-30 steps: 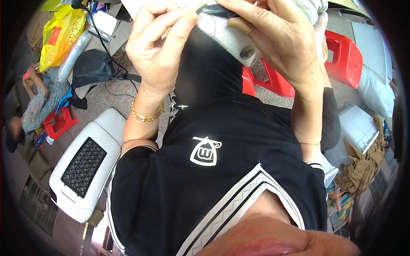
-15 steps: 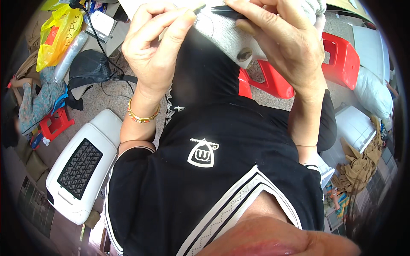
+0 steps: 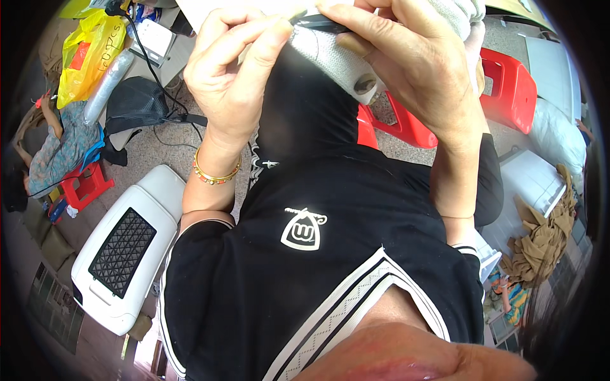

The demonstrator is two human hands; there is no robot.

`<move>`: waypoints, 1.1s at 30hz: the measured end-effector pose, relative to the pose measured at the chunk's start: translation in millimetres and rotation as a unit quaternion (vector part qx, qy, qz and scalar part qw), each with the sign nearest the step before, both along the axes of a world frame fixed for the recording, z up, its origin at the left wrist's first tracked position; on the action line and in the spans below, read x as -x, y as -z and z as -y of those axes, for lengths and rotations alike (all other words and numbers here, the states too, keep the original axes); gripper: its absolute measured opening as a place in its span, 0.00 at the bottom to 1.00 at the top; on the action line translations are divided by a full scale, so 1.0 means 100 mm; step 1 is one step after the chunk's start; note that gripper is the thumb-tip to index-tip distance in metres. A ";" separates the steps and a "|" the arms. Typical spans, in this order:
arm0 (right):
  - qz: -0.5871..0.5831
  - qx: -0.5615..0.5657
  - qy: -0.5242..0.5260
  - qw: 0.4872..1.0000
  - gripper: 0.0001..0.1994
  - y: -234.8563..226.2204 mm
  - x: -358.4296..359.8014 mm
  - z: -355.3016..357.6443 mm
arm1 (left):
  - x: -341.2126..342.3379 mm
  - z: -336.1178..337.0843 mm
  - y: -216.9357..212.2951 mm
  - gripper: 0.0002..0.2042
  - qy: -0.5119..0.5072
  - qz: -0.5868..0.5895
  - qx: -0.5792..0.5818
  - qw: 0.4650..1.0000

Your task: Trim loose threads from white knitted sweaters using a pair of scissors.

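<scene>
At the top edge, my left hand (image 3: 232, 63) has its thumb and forefinger pinched together; what lies between them is too small to make out. My right hand (image 3: 416, 60) grips a slim black tool (image 3: 321, 24), whose kind I cannot tell, and its tip points toward the left fingertips. Light grey woven fabric (image 3: 337, 60) hangs below and behind both hands, with a dark oval eyelet (image 3: 365, 84) near its lower corner. A fine dark line, perhaps a thread, curves across the fabric by the left fingertips.
Red plastic stools (image 3: 508, 89) stand at the right, beside white bags and a clear bin (image 3: 530, 184). A white chair-like piece with a black mesh panel (image 3: 121, 251) is at lower left. Upper left holds a yellow bag (image 3: 92, 51), a black cord and another person (image 3: 63, 143).
The black tool and right fingers have shifted slightly left, closer to my left fingertips. The other person at the far left has raised an arm.
</scene>
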State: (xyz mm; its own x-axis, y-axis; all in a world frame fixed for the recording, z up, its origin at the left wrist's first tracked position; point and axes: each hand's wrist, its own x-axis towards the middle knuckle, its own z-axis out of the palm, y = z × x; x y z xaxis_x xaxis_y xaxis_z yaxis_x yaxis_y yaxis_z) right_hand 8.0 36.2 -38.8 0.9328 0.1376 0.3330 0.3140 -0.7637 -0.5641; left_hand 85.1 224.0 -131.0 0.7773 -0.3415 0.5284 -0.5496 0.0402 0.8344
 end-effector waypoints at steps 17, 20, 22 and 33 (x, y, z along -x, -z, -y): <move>0.095 -0.058 0.073 0.991 0.18 0.11 0.22 0.26 | -0.54 0.00 -0.22 0.04 -0.042 0.036 0.118 0.991; 0.077 -0.084 0.123 0.986 0.18 0.03 0.33 0.22 | -0.89 -0.07 -0.21 0.06 -0.030 -0.035 0.121 0.992; 0.066 -0.088 0.132 0.985 0.19 0.04 0.36 0.22 | -0.84 0.09 -0.23 0.07 -0.021 -0.029 -0.011 0.999; -0.026 -0.095 0.084 0.992 0.19 0.16 0.32 0.15 | -0.21 -0.01 -0.11 0.13 -0.055 0.222 -0.037 0.973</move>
